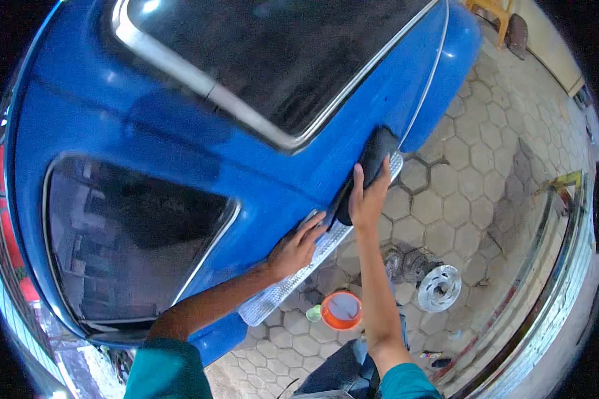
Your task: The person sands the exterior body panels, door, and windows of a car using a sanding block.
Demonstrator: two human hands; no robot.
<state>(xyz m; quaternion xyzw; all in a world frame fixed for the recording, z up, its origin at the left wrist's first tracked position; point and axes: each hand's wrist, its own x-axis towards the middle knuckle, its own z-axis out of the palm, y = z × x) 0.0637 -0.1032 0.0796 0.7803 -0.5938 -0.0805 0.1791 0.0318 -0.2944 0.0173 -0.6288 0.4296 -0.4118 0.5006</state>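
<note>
A long black object (379, 149), rounded and thicker at its far end, lies along the lower side of the blue car (266, 193). My right hand (369, 199) grips it from below, thumb on one side and fingers on the other; its exact kind is unclear. Nearer me, my left hand (296, 249) rests against the car's side with fingers stretched out, close to the black object's narrow end and a small silvery piece (311, 216). Beneath both hands runs a silver, textured running board (279, 296).
On the hexagonal paving (439, 199) stand an orange bucket (323, 312) and a small green cup (314, 313). A metal brake disc (451, 286) sits to their right. Worn boards (532, 286) line the right side; a yellow chair (492, 8) stands far back.
</note>
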